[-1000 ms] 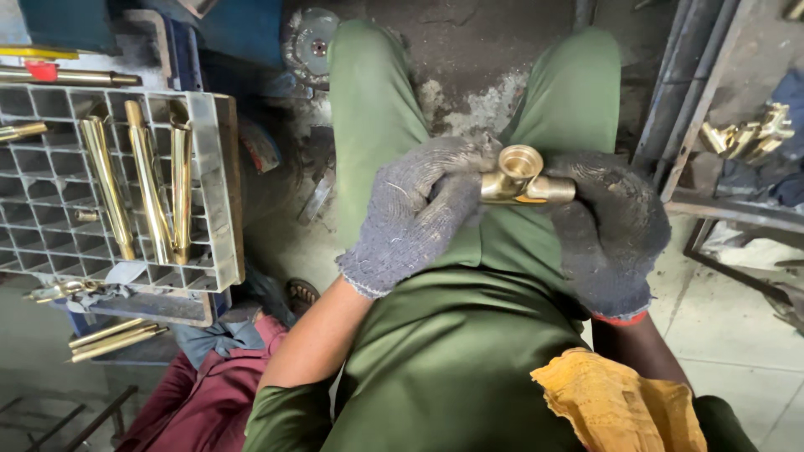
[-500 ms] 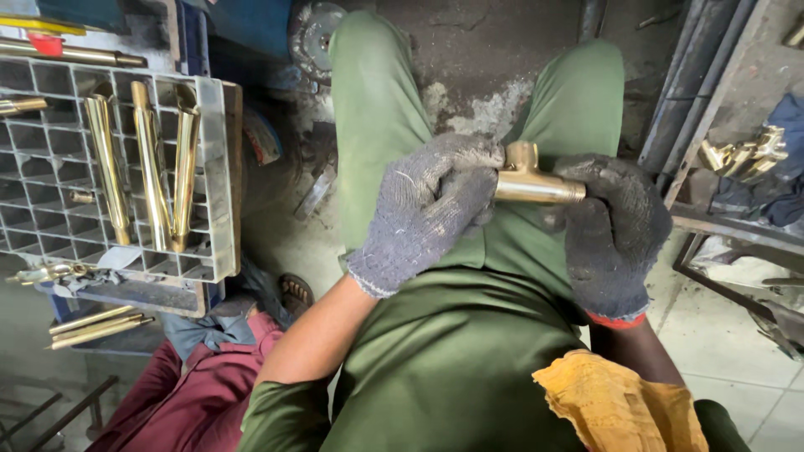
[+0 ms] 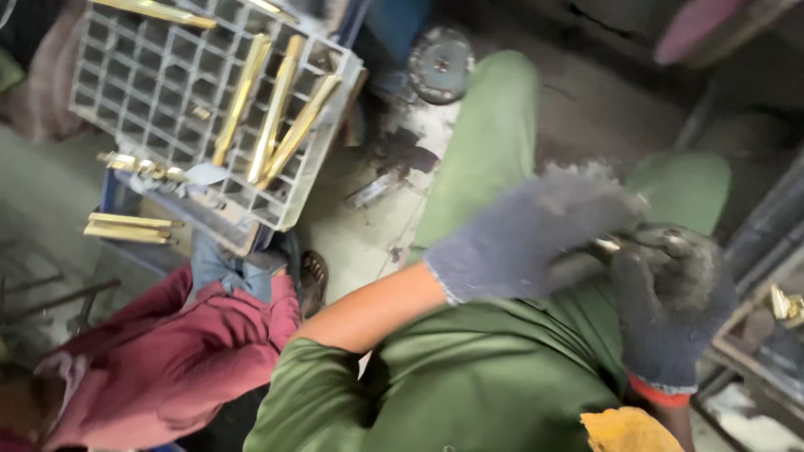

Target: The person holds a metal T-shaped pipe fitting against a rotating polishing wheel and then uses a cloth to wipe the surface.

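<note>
Grid crate: a grey plastic crate with square cells (image 3: 151,92) sits at upper left, tilted in the view, on a blue stand.
Rods in crate: three long brass rods (image 3: 272,113) lie across its right part, their long axes running from upper right down to lower left, close together and fanned at the lower ends.
Loose brass: two short brass bars (image 3: 126,228) lie side by side below the crate, long axes nearly level.
Cloth: a crumpled maroon cloth (image 3: 180,351) lies at lower left, beside the person's green-clad leg.
Left hand: the left hand (image 3: 536,234) in a grey knitted glove is blurred, curled over the spot where both hands meet; what it grips cannot be told.
Brass piece: a small brass fitting (image 3: 606,244) shows only as a sliver between the two gloves, above the lap; its long axis and heading cannot be told.
Right hand: the right hand (image 3: 670,301) in a darker grey glove with a red cuff is closed into a fist around the fitting, touching the left glove.
Yellow rag: a yellow cloth (image 3: 628,431) lies on the lap at the bottom edge.
</note>
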